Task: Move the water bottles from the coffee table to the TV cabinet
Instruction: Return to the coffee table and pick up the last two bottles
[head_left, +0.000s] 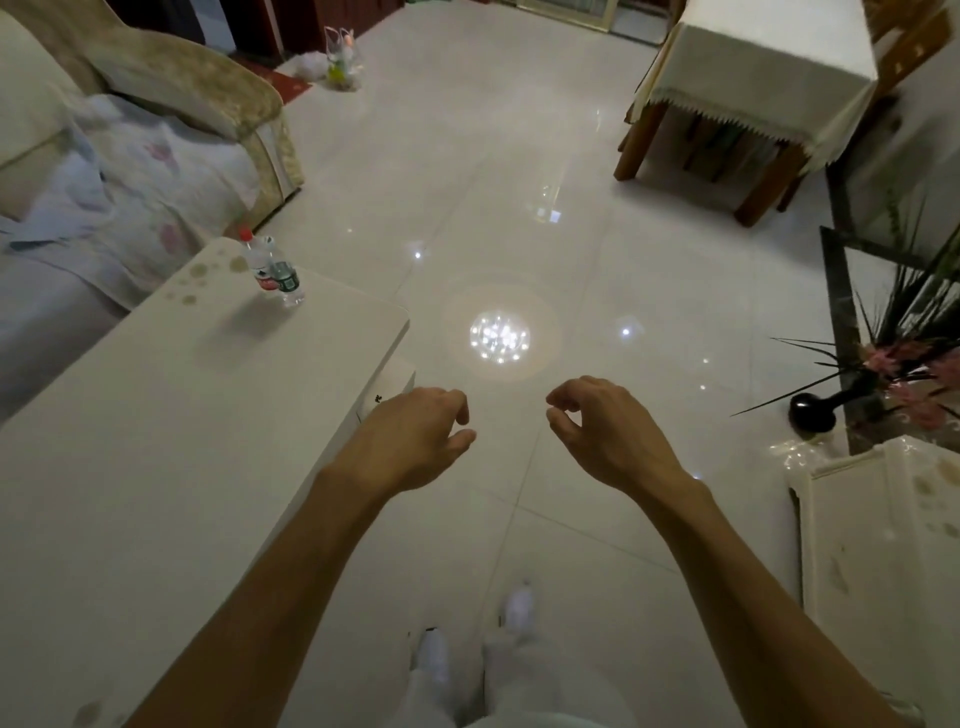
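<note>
**What surrounds the work**

We see a glossy pale tiled floor carrying the bright round reflection of a ceiling lamp. At far left we find a beige velvety sofa draped with a white floral cloth. Top right stands a wooden table under a cream fringed tablecloth. At the right edge we note spiky dark green leaves with pink flowers, a black rounded vase lying just beside them. Beyond the sofa, clear plastic bags rest on the floor.
</note>
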